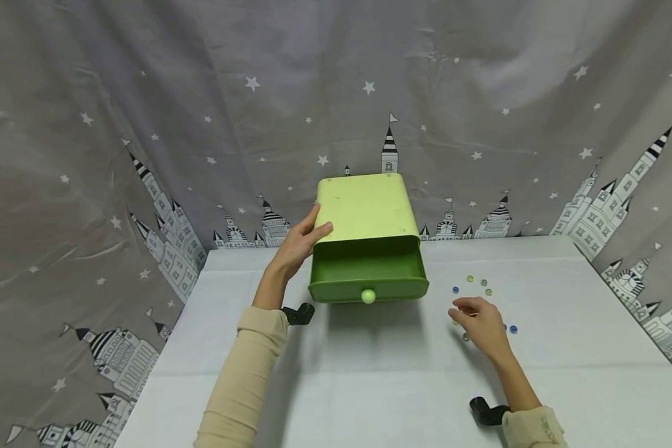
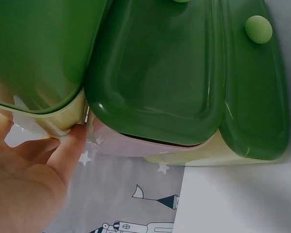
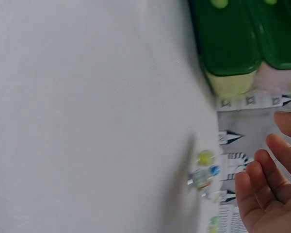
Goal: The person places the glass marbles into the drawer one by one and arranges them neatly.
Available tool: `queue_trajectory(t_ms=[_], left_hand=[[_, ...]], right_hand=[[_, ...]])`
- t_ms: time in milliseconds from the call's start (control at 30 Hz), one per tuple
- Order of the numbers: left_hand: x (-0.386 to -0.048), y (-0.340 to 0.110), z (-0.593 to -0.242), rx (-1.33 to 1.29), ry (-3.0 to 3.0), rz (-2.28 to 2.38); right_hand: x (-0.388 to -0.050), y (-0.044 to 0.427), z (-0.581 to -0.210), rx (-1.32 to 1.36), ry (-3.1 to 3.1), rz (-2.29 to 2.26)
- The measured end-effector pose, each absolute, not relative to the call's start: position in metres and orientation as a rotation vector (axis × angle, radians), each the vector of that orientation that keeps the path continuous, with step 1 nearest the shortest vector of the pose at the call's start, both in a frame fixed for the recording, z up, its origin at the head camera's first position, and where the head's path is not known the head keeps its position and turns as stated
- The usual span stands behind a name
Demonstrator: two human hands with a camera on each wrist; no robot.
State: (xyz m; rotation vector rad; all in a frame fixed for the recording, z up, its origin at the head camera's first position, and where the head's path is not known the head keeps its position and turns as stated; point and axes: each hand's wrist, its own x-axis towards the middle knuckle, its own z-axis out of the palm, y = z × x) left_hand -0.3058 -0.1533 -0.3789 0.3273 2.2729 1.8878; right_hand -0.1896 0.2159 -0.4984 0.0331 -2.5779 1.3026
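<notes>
A drawer unit (image 1: 366,205) with a pale yellow-green top stands in the middle of the table. Its green top drawer (image 1: 336,292) is pulled out; the part inside that shows is bare. Two more drawer fronts, a middle one (image 2: 155,82) and a lower one (image 2: 254,102), show in the left wrist view. My left hand (image 1: 294,250) rests against the unit's upper left side, fingers mostly straight. To the right, my right hand (image 1: 483,325) hovers over scattered small glass marbles (image 1: 513,329). Its fingers are loosely bent, thumb and fingertips apart, and nothing shows between them.
A white cloth (image 1: 364,398) covers the table. Behind and around it hangs a grey curtain (image 1: 291,74) printed with castles and stars. Black devices are strapped to both wrists, one by the left sleeve (image 1: 252,367).
</notes>
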Motion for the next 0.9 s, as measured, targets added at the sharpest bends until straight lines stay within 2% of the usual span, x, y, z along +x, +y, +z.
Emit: queue_trajectory(t_ms=[367, 900], left_hand=[[-0.307, -0.152, -0.381, 0.320, 2.278, 1.890], [-0.306, -0.151, -0.382, 0.320, 2.269, 1.901]], right_hand=[[-0.193, 0.223, -0.518, -0.078, -2.701, 1.318], [-0.190, 0.226, -0.528, -0.047, -2.727, 1.252]])
